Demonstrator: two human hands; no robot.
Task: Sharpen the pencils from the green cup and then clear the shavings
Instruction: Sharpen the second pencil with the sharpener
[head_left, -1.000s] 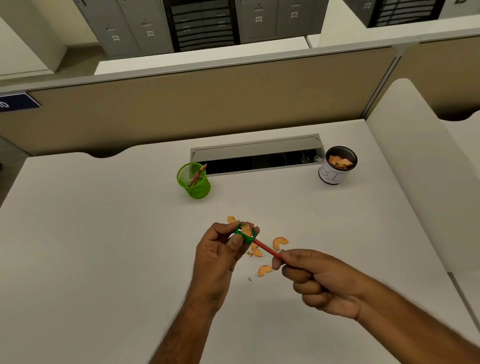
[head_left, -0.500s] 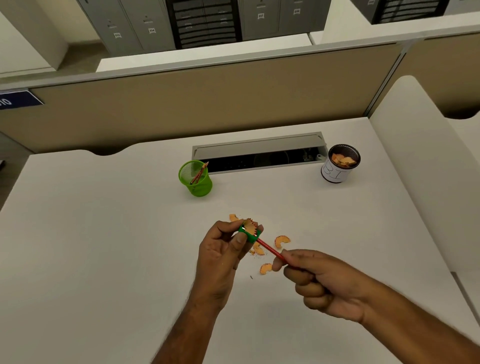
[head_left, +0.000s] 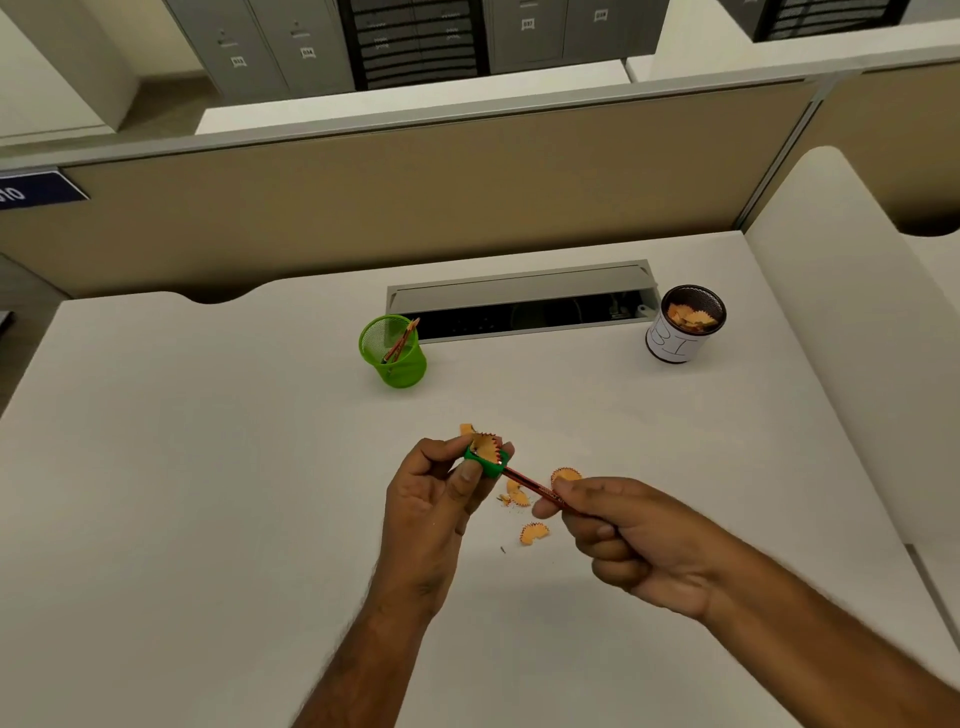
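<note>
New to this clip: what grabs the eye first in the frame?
The two hands at centre: the left hand pinches a green sharpener while the right hand holds a red pencil pushed into it. Orange shavings lie scattered on the white desk beneath them. Behind, a green mesh cup with pencils stands left of centre, and a dark cup holding shavings stands far right.
</note>
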